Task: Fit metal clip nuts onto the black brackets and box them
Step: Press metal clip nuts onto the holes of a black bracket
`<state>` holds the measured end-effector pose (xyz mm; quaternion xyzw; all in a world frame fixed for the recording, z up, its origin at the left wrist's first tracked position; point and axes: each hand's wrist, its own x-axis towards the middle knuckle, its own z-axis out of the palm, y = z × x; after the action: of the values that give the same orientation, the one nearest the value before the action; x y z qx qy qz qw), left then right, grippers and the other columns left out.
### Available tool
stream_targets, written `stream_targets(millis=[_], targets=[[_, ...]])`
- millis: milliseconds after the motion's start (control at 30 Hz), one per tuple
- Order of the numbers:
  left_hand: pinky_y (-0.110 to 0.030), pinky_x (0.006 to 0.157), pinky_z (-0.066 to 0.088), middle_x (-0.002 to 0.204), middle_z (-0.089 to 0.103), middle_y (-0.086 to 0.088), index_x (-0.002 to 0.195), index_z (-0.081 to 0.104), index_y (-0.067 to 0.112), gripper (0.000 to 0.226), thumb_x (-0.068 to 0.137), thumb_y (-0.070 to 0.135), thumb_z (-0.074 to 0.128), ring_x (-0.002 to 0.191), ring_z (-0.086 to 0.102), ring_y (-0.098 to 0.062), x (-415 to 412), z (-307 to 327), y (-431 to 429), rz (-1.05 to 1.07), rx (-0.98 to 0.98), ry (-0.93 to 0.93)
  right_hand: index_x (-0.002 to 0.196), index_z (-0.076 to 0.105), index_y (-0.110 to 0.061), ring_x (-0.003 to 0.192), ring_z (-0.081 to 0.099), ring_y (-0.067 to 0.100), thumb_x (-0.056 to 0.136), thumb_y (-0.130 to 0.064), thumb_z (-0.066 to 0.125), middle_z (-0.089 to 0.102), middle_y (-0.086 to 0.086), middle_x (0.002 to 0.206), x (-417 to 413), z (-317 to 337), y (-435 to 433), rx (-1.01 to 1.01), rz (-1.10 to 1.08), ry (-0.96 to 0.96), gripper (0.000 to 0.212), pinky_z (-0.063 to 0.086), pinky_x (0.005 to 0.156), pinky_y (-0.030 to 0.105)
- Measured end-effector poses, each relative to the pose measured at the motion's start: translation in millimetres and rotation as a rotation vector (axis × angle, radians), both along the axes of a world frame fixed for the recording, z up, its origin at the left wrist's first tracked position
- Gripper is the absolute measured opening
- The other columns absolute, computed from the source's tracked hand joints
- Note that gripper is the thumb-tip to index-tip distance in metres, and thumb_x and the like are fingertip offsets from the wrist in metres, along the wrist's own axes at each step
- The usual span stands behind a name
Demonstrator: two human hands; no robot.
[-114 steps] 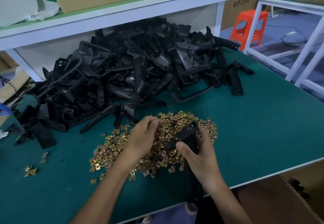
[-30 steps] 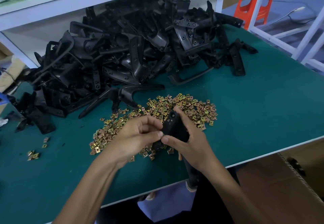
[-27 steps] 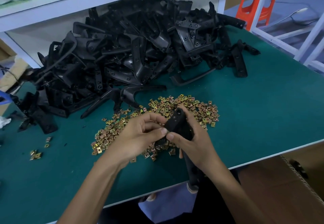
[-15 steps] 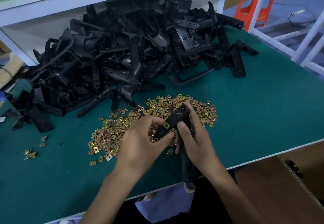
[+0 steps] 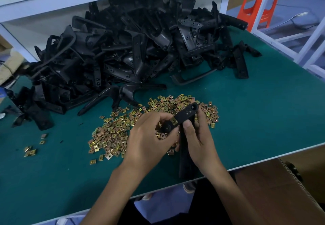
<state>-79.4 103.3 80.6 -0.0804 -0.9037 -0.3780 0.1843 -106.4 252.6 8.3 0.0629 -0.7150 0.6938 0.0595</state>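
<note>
One black bracket (image 5: 184, 115) is gripped by the right hand (image 5: 198, 142) above the bench (image 5: 263, 119); a clip nut (image 5: 174, 121) is pinched against it by the left hand (image 5: 149, 140).

Bracket heap (image 5: 140, 48) blocks the back; the green mat (image 5: 263, 119) rightward seems open.

A black bracket (image 5: 186, 114) is being held above the green table (image 5: 263, 119) by the right grip (image 5: 198, 142). A gold clip nut (image 5: 174, 121) is being pinched onto its edge by the left grip (image 5: 149, 142). More nuts (image 5: 112, 133) are being left loose underneath.
</note>
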Motion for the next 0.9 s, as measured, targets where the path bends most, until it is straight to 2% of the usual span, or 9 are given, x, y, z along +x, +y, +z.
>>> stream_targets(millis=[100,233,300,367,433,567,700,800,900], targets=[[-0.025,0.078,0.052,0.095,0.059,0.028,0.104,0.068,0.028,0.024,0.084,0.031,0.081,0.092,0.059,-0.002,-1.8,-3.2,-1.3,0.002,-0.04,0.008,0.149,0.033,-0.051,0.101,0.064,0.024,0.094,-0.061,0.051,0.065,0.005,0.126,-0.7,-2.1,-0.2,-0.023,-0.003,-0.022,0.058,0.055,0.091,0.052],[-0.007,0.079,0.043,0.095,0.062,0.033,0.114,0.067,0.033,0.033,0.094,0.057,0.058,0.095,0.057,0.01,-9.0,-11.2,-12.4,-0.054,-0.039,-0.165,0.147,0.036,-0.047,0.083,0.062,0.025,0.09,-0.067,0.053,0.066,0.016,0.113,-1.6,-3.7,1.2,-0.013,-0.043,-0.066,0.063,0.054,0.073,0.045],[-0.004,0.061,0.04,0.078,0.065,0.029,0.11,0.069,0.029,0.034,0.102,0.053,0.047,0.072,0.059,0.014,-21.8,-16.7,-27.8,-0.043,-0.008,-0.264,0.148,0.036,-0.045,0.091,0.059,0.027,0.089,-0.068,0.054,0.064,0.019,0.114,-2.5,-4.5,1.9,-0.022,-0.053,-0.088,0.066,0.053,0.079,0.049],[-0.008,0.052,0.039,0.086,0.069,0.021,0.109,0.071,0.024,0.023,0.104,0.037,0.053,0.058,0.059,0.004,-40.6,-22.5,-46.8,0.061,-0.103,-0.269,0.149,0.035,-0.044,0.087,0.061,0.027,0.09,-0.067,0.054,0.063,0.012,0.108,-3.1,-5.2,2.5,-0.03,-0.029,-0.092,0.066,0.054,0.075,0.045],[-0.013,0.063,0.045,0.105,0.07,0.013,0.111,0.071,0.024,0.016,0.102,0.026,0.058,0.07,0.062,-0.003,-58.6,-24.9,-58.8,0.137,-0.232,-0.269,0.149,0.035,-0.046,0.072,0.064,0.023,0.092,-0.064,0.054,0.065,0.006,0.098,-3.0,-5.7,3.3,-0.031,-0.007,-0.079,0.063,0.054,0.063,0.038],[-0.033,0.086,0.054,0.108,0.069,0.008,0.107,0.07,0.027,0.013,0.1,0.027,0.059,0.096,0.065,-0.013,-86.5,-28.9,-55.3,0.096,-0.371,-0.31,0.141,0.036,-0.06,0.06,0.063,0.02,0.094,-0.059,0.056,0.066,0.003,0.09,-1.0,-2.5,2.7,-0.061,0.012,-0.056,0.051,0.053,0.053,0.034],[-0.035,0.087,0.051,0.104,0.065,0.009,0.102,0.071,0.031,0.01,0.099,0.033,0.061,0.097,0.06,-0.013,-100.9,-32.6,-41.7,-0.008,-0.4,-0.332,0.132,0.033,-0.072,0.073,0.065,0.024,0.087,-0.067,0.054,0.067,0.005,0.104,0.4,0.9,1.2,-0.024,-0.008,-0.071,0.05,0.057,0.066,0.042],[-0.034,0.081,0.049,0.095,0.062,0.011,0.096,0.07,0.033,0.01,0.096,0.04,0.063,0.091,0.056,-0.01,-101.7,-36.7,-35.2,-0.075,-0.411,-0.281,0.13,0.035,-0.072,0.053,0.063,0.026,0.093,-0.057,0.056,0.069,0.004,0.083,1.0,0.4,2.0,-0.042,-0.002,-0.057,0.045,0.053,0.052,0.035],[-0.035,0.078,0.049,0.091,0.061,0.011,0.091,0.069,0.031,0.013,0.091,0.044,0.067,0.089,0.057,-0.013,-101.2,-38.4,-30.9,-0.058,-0.436,-0.278,0.13,0.035,-0.072,0.048,0.062,0.027,0.093,-0.057,0.056,0.07,0.004,0.082,1.4,1.5,1.6,-0.049,0.0,-0.051,0.045,0.051,0.048,0.031]])
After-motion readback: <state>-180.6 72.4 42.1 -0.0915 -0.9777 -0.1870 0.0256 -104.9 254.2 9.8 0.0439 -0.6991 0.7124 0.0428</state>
